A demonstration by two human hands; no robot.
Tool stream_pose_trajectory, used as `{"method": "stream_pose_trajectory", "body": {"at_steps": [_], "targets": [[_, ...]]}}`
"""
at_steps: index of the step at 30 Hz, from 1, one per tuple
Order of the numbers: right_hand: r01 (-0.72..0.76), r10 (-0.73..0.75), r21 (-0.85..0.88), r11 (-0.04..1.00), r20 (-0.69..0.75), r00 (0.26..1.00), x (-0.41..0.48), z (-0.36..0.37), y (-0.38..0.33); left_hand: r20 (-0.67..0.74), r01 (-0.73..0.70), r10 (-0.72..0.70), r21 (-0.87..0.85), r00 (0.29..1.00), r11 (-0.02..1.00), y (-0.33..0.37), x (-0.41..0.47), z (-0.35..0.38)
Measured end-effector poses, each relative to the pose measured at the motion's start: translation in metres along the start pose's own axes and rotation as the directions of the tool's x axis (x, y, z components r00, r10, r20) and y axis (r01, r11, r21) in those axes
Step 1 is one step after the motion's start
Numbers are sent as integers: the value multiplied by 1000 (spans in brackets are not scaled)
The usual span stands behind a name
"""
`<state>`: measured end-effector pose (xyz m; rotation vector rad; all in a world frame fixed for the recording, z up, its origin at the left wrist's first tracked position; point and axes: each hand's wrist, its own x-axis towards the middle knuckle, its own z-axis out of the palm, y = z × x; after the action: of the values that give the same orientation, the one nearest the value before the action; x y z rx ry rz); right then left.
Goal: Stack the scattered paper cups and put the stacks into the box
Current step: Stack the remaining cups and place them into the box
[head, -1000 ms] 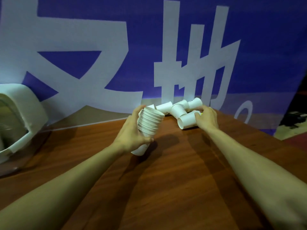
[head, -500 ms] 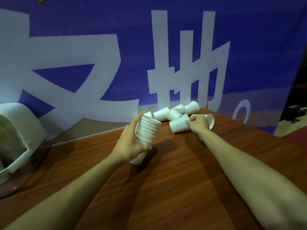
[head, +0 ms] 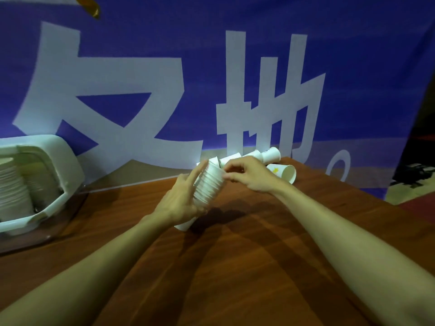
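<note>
White paper-cup stacks (head: 14, 191) already lie in the white plastic box (head: 68, 170); left hand (head: 181, 201) fingers grip a nested cup stack (head: 208, 184), right hand (head: 249, 175) fingers pinch its rim, loose cups (head: 273, 154) remain

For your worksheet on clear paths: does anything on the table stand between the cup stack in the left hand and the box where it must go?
Nothing visible does. The stack sits in the left hand; bare table lies between it and the box at the left.

Both hands, left (head: 181, 203) curled, right (head: 250, 176) pinching, arms outstretched
</note>
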<state>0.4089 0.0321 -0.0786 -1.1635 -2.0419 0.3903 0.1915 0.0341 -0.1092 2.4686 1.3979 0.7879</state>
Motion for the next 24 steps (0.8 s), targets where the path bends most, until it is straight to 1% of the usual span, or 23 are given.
{"method": "stream_pose_trajectory", "body": {"at_steps": [1,2,3,5,6,7,9,10,11,13,15,17,21,23,24], "targets": [[7,-7,-11,1000,47,999,-2,2,-1,12,-8,8,4,1000,1000,2,-2,1],[-13,12,14,1000,69,998,-5,3,-2,12,-13,13,0,1000,1000,2,-2,2],[-68,63,84,994,59,996,-7,2,-2,2,-15,15,-5,1000,1000,1,-2,3],[-182,201,247,952,-53,978,-10,-3,7,-9,0,0,-18,1000,1000,0,1,5],[-223,266,257,940,-146,953,-11,-6,16,-8,7,-7,-18,1000,1000,0,4,6],[-275,324,212,938,-247,913,-12,-10,27,-4,10,-10,-12,1000,1000,0,8,7],[-412,424,125,902,-428,798,-17,-17,51,-4,6,-6,2,1000,1000,0,17,11],[-478,474,124,869,-482,737,-20,-21,61,-9,4,-4,-2,1000,1000,1,22,14],[-531,521,140,836,-505,688,-23,-24,69,-14,5,-6,-15,1000,1000,1,27,17],[-604,592,157,781,-495,636,-25,-33,81,-34,-4,2,-50,999,999,1,38,23],[-649,633,157,744,-475,611,-23,-39,96,-61,-26,23,-60,998,998,0,48,30],[-669,672,197,717,-453,586,-18,-43,113,-80,-48,45,-43,996,998,-2,57,37],[-702,734,251,666,-390,557,-6,-39,154,-90,-74,73,-7,993,997,-5,68,45],[-732,738,214,647,-418,530,-4,-33,163,-101,-80,78,-17,992,997,-7,68,45],[-725,730,220,653,-441,523,-2,-29,162,-110,-82,78,-30,991,996,-9,68,45]]}}
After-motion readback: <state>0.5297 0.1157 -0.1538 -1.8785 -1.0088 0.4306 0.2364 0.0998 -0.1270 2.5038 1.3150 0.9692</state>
